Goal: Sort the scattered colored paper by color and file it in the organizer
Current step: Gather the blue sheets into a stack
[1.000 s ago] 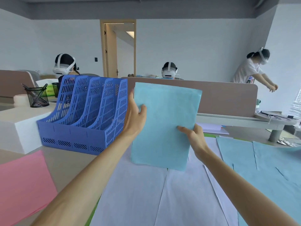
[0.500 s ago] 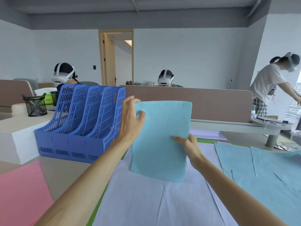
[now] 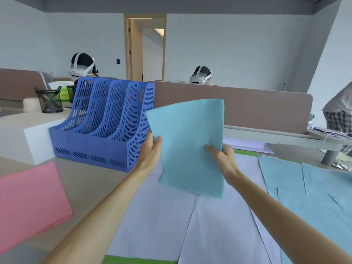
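Head view: light-blue paper (image 3: 188, 145) held up off the surface (image 3: 89, 185), slightly tilted, top edge bowed, lower right corner hanging lowest. Pinched at its left edge by the left hand (image 3: 151, 151), thumb on the near face and fingers behind. Gripped at its right edge by the right hand (image 3: 223, 159), thumb laid across the near face, fingers curled round the back. Spanning the gap between the two hands, most of it standing above them, a smaller part hanging below.

Just left of the left hand, close to its knuckles, the blue organizer (image 3: 106, 126), slotted walls seen from the side. Under both wrists, pale lavender sheets (image 3: 158, 225) flat on the surface. Right of the right hand, more light-blue sheets (image 3: 304, 191) lying overlapped. Well left of the left forearm, pink paper (image 3: 30, 202). Beyond and left of the organizer, a white block (image 3: 28, 138) carrying a mesh pen cup (image 3: 50, 103).
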`<action>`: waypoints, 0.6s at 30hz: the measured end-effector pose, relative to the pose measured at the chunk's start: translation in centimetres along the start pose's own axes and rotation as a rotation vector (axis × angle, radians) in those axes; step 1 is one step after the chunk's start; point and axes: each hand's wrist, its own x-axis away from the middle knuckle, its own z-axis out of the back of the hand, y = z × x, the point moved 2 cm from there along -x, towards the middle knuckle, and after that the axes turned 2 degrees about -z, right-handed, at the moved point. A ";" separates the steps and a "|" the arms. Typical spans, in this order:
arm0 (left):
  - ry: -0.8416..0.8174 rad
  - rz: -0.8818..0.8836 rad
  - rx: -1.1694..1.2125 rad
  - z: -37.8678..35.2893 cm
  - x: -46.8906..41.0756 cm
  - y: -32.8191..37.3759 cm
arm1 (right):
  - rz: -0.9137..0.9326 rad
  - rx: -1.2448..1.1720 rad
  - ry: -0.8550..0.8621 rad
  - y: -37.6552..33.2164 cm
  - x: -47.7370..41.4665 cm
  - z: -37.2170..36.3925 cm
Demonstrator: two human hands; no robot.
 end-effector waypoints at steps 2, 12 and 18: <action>0.074 -0.068 0.021 0.4 0.3 1.8 | 0.045 -0.008 0.056 -0.6 -0.1 -0.4; -0.045 0.133 -0.289 4.0 3.2 1.2 | -0.020 0.030 0.033 1.1 0.3 -6.0; 0.161 0.149 -0.337 13.5 3.5 2.4 | 0.045 0.096 -0.090 -1.0 -0.8 -14.7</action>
